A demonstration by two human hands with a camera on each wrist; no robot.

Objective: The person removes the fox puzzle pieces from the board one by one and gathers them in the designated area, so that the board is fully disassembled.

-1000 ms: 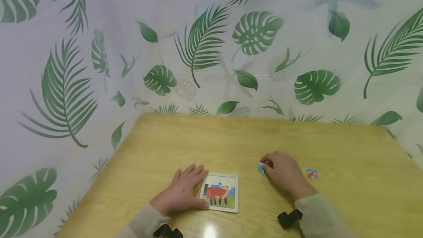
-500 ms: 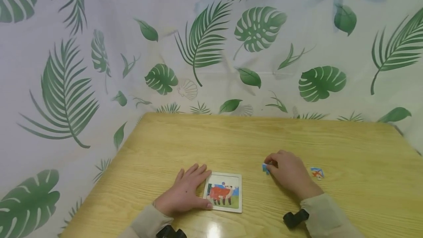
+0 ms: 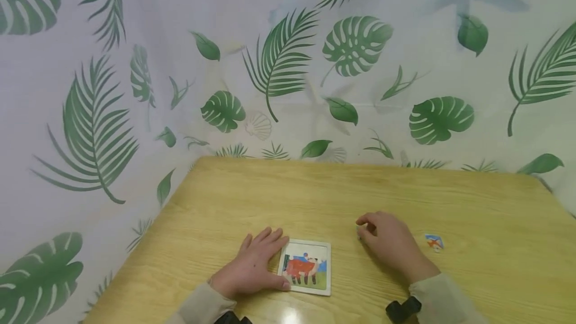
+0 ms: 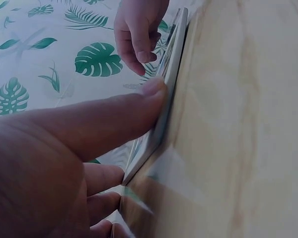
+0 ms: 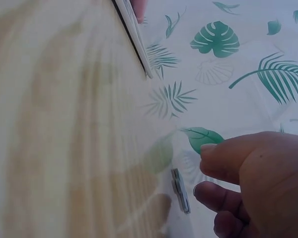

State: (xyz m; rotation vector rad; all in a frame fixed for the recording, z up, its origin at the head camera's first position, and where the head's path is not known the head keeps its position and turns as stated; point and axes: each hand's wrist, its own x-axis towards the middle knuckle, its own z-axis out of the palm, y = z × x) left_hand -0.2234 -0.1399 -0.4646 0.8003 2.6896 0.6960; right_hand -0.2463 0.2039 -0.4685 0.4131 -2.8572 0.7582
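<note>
A framed picture puzzle (image 3: 305, 270) with a red, dark-legged animal lies flat on the table. My left hand (image 3: 256, 266) rests at its left side, fingers spread, thumb tip on the frame near the front corner; the left wrist view shows the thumb (image 4: 109, 121) on the rim. To the right, my right hand (image 3: 392, 242) hovers low with thumb and fingers loosely bent. In the right wrist view, a small puzzle piece (image 5: 180, 191) lies on the table just off the fingertips, seen edge-on. The head view mostly hides that piece behind the hand.
Another loose puzzle piece (image 3: 434, 242), blue and orange, lies right of the right hand. The wooden table (image 3: 270, 189) reaches back to a white leaf-print cloth (image 3: 288, 64) hanging behind it and at the left.
The blue puzzle piece, earlier pinched at my right fingertips, is now mostly hidden, with my fingers apart from it. My left hand stays by the framed puzzle. The head view has shifted slightly.
</note>
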